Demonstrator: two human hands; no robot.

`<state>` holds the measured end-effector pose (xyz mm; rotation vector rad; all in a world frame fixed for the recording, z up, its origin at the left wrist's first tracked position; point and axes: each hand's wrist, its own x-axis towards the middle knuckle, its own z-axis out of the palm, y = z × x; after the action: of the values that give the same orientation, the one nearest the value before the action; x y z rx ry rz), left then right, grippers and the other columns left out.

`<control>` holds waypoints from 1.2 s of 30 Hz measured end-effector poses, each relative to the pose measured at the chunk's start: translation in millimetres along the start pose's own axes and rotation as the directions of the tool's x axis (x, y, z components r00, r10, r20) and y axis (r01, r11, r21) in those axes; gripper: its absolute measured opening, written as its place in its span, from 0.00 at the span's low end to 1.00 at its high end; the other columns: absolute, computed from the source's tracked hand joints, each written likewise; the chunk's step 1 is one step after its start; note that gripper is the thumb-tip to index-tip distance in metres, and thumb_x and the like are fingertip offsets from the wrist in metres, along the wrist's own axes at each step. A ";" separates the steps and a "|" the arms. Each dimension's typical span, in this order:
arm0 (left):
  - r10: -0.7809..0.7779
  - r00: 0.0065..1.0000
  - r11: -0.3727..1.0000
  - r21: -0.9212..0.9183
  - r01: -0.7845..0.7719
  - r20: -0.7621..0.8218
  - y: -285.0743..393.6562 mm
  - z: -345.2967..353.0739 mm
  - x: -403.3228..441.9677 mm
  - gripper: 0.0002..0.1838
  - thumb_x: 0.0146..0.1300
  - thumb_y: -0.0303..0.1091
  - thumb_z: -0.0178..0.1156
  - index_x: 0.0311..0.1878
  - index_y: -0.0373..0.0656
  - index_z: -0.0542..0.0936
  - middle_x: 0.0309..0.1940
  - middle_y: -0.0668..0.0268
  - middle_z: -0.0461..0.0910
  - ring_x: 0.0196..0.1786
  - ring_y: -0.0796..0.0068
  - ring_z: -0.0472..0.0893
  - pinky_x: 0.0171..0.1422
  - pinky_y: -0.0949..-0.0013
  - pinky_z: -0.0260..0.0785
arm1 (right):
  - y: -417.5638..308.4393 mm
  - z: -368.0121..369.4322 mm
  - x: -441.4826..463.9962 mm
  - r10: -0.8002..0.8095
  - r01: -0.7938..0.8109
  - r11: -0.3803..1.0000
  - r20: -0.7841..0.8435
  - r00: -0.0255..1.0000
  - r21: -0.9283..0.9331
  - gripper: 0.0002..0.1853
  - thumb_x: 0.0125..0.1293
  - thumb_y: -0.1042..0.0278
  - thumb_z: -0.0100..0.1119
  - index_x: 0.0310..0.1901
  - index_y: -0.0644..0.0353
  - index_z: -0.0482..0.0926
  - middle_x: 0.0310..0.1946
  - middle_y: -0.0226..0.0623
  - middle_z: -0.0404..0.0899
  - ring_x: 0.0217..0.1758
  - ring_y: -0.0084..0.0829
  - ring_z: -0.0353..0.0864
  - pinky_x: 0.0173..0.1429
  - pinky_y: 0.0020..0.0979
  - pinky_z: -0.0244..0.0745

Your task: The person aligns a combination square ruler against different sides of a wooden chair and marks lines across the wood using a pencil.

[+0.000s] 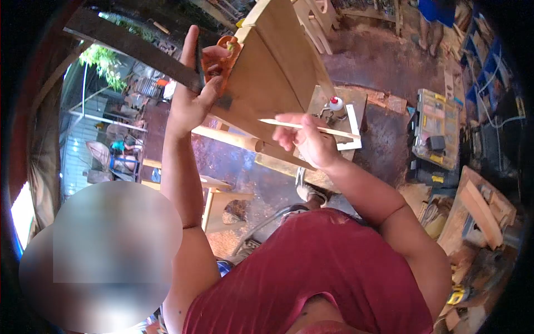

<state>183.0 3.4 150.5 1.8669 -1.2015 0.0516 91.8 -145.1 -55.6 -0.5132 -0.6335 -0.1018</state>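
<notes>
My left hand [192, 103], at the upper left of centre, has its fingers curled on an orange handle [229, 62], with the index finger stretched out. A long dark blade-like strip [133, 53] runs from near this hand to the upper left; the hand partly hides where they meet. My right hand [311, 142] is closed on a thin, pale, pointed wooden strip [339, 132], held roughly level. Between and beyond my hands stands a large wooden panel piece [267, 72], its face tilted, with the orange handle beside its left edge.
A low board [356, 97] bears a red-capped bottle [336, 103] and a white angled frame [354, 131]. At right are an organizer case [436, 128] and wood pieces [481, 214]. Another person's legs [431, 36] show top right; a blurred area covers the lower left.
</notes>
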 end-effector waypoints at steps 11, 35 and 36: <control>0.083 0.997 0.993 0.081 -0.082 -0.002 -11.3 0.3 4.4 0.46 0.55 0.24 0.56 0.74 0.41 0.43 0.50 0.59 0.72 0.51 0.71 0.74 0.58 0.65 0.66 | 37.4 25.9 41.7 -0.310 0.250 0.930 -0.211 0.927 -0.270 0.15 0.73 0.64 0.45 0.49 0.67 0.76 0.38 0.38 0.80 0.39 0.21 0.76 0.42 0.23 0.72; 0.146 0.989 0.975 0.165 -0.148 0.023 -14.9 6.1 5.9 0.46 0.58 0.27 0.58 0.74 0.42 0.41 0.56 0.50 0.70 0.60 0.59 0.72 0.63 0.53 0.65 | 79.3 30.0 72.9 -0.421 0.384 0.906 -0.303 0.855 -0.177 0.06 0.61 0.79 0.57 0.39 0.63 0.72 0.32 0.29 0.76 0.38 0.17 0.75 0.44 0.23 0.72; 0.152 0.988 0.978 0.145 -0.152 0.010 -15.8 6.5 5.1 0.46 0.58 0.27 0.58 0.74 0.42 0.41 0.56 0.50 0.70 0.59 0.59 0.72 0.62 0.53 0.65 | 79.8 31.3 73.0 -0.409 0.391 0.912 -0.333 0.850 -0.123 0.05 0.61 0.79 0.57 0.39 0.63 0.72 0.32 0.30 0.76 0.37 0.17 0.75 0.44 0.23 0.72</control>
<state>194.9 -2.7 138.7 1.8959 -1.3694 0.2305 153.2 -55.7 -25.2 -0.3908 -0.3760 -0.5976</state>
